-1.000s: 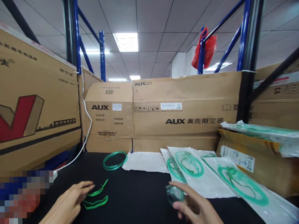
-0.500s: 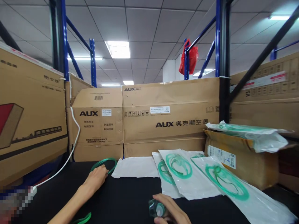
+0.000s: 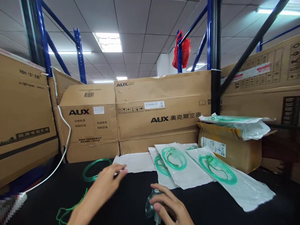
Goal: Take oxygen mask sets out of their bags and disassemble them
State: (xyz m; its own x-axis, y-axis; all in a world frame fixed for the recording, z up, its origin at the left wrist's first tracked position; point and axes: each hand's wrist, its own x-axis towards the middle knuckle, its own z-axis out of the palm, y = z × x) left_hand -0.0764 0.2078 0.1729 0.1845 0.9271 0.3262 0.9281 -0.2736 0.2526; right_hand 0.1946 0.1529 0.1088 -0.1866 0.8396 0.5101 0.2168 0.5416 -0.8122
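Observation:
My right hand (image 3: 170, 203), low at the front, is closed around a clear, green-tinted oxygen mask (image 3: 150, 204), partly hidden by the fingers. My left hand (image 3: 110, 178) is raised over the black tabletop with thumb and fingers apart and nothing visible in them. Its fingertips are at the left end of a flat white pouch (image 3: 139, 163); whether they touch it I cannot tell. Behind that hand lies a coil of green tubing (image 3: 90, 179). A thin green strap (image 3: 70, 208) lies beside the left forearm, partly covered by it.
Several white pouches with coiled green tubing (image 3: 174, 168) lie to the right. Behind them stands a brown carton (image 3: 243, 156) topped with more pouches (image 3: 255, 128). Cardboard panels (image 3: 159, 125) wall the back, and a white cable (image 3: 67, 134) runs down the left.
My left hand has left the tubing coil and moved right to the white pouch. The mask has turned in my right hand. The whole view has shifted slightly.

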